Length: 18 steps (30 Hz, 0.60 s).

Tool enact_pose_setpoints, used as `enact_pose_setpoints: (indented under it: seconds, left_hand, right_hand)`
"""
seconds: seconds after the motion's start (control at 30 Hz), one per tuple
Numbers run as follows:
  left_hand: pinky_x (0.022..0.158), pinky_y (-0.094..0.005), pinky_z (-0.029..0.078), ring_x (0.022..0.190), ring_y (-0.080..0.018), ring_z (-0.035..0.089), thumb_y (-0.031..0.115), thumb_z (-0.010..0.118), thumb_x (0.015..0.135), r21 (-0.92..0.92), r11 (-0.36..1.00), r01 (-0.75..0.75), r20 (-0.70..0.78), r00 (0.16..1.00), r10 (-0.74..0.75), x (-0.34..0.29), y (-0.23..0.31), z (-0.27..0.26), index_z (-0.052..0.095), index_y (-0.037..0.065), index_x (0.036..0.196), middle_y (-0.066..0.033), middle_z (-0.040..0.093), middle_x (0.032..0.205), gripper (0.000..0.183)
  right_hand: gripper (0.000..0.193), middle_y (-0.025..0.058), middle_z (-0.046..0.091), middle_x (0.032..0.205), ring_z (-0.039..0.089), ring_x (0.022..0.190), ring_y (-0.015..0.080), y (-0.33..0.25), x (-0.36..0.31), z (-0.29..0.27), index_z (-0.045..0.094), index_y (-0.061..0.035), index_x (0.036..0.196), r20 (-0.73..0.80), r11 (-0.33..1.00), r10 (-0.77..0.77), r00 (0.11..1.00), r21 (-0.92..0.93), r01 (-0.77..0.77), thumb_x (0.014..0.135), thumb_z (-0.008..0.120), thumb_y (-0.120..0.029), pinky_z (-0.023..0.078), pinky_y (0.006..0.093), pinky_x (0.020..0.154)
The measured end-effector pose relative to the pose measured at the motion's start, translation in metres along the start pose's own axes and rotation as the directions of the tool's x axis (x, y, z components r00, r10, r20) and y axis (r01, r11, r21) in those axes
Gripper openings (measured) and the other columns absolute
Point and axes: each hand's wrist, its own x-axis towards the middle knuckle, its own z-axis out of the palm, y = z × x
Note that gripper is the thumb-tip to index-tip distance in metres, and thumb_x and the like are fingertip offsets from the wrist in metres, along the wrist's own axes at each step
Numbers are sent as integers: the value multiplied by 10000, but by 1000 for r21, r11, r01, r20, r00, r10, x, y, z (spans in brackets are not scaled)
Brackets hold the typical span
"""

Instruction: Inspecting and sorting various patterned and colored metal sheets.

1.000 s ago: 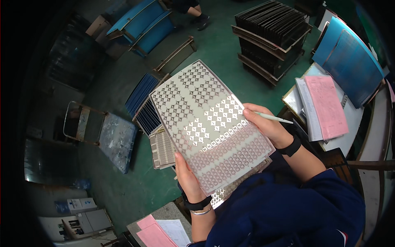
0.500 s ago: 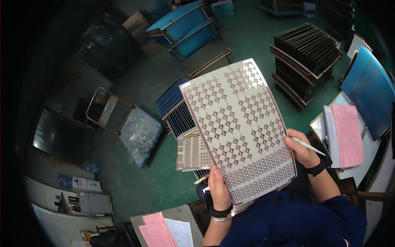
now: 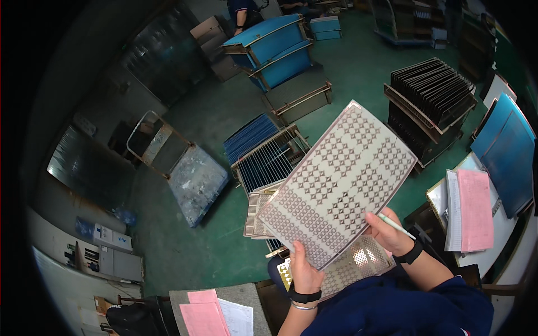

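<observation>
The left hand (image 3: 305,274) pinches the near edge of the sheet (image 3: 342,182), grip clamped at 6 o'clock. The right hand (image 3: 389,234) steadies the 4 o'clock corner, fingers closed on both a pen (image 3: 395,225) and the sheet. The sheet is held up over a rack (image 3: 269,159). To check it well, I'd keep it flat, supported at both edges, with thumbs off the pattern.

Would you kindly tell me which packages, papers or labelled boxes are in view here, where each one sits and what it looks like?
White boxes: lower left by the wall, small, rectangular, with blue markings.
Cardboard box: top centre, brown, beside the blue rack.
Pink sheet: right, on a stack of white papers on a desk.
Pink forms: bottom edge, left of the left hand, beside a white printed sheet.
</observation>
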Motion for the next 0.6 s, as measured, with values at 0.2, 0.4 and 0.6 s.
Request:
enact_pose_setpoints:
  seconds: [0.2, 0.4, 0.6]
  left_hand:
    - [883, -345, 498, 1034, -205, 583, 243, 459, 979, 86, 996, 21, 44, 999, -25, 9, 39, -35, 447, -13, 1251, -128, 561, 1192, 373]
    - [798, -310, 549, 976, -199, 621, 235, 418, 993, 39, 998, -56, 85, 995, 52, 13, 53, -56, 446, -2, 1243, -141, 571, 1172, 346]
    - [907, -317, 500, 1070, -177, 574, 202, 418, 994, 274, 915, -296, 48, 955, 294, 10, 53, -60, 471, 15, 1157, -127, 561, 1193, 253]
  right_hand:
    - [378, 119, 604, 1115, 614, 973, 159, -60, 9, -18, 435, 13, 1269, -244, 979, -205, 948, -42, 200, 976, 453, -225, 515, 291, 829]
    - [336, 35, 650, 943, 608, 809, 59, -74, -3, -19, 533, 10, 1195, -124, 956, -120, 985, -283, 81, 957, 508, -227, 470, 179, 703]
    - [241, -13, 613, 886, 542, 782, 40, -78, -4, -30, 565, -12, 1120, -85, 879, -100, 991, -474, 48, 933, 547, -163, 434, 184, 679]
